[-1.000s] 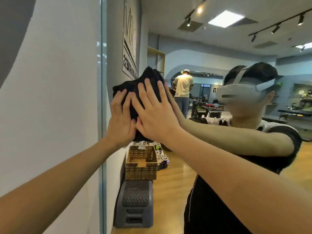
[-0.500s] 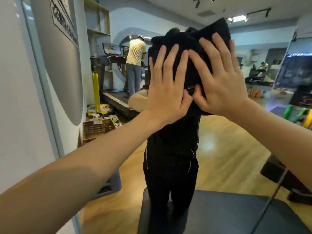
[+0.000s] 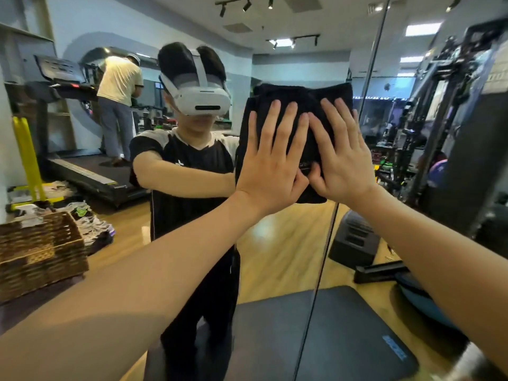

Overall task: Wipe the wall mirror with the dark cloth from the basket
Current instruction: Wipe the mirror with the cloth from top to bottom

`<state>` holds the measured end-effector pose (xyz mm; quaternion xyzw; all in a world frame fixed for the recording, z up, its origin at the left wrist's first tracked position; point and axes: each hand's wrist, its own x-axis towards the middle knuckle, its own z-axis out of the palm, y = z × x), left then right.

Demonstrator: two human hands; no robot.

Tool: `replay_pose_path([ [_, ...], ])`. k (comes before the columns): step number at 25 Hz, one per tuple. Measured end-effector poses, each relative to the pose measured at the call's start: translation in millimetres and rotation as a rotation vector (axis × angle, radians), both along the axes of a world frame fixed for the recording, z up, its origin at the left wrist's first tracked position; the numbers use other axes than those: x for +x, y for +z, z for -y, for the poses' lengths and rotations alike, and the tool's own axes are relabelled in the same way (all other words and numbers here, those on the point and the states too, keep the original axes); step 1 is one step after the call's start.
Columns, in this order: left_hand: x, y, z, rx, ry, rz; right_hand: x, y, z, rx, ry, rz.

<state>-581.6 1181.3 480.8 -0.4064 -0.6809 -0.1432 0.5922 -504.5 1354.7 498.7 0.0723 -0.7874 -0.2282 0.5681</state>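
At the far left stands a woven basket [image 3: 41, 254]. The left hand [image 3: 270, 171] and the right hand [image 3: 343, 163], fingers straight, press the dark cloth [image 3: 299, 103] flat on the wall mirror [image 3: 288, 243].

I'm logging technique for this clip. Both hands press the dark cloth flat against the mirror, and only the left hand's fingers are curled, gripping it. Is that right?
Not quite. In the head view the left hand lies as flat as the right hand: straight, spread fingers pressing the dark cloth against the mirror. Neither hand grips it.
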Motion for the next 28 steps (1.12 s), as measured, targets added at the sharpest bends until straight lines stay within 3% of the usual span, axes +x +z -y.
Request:
replay_pose_path([
  [6, 22, -7, -60, -0.048, 0.016, 0.01, 18, -19, -54, -0.107, 0.031, 0.008],
  [14, 22, -8, -39, -0.138, 0.024, -0.004, -1, -39, -31, -0.276, 0.208, -0.106],
  [20, 4, -27, 23, -0.192, 0.066, -0.007, -23, -65, 31, -0.279, 0.243, -0.121],
  [28, -49, -33, 176, -0.175, 0.148, 0.022, -77, -63, 179, -0.23, 0.228, -0.072],
])
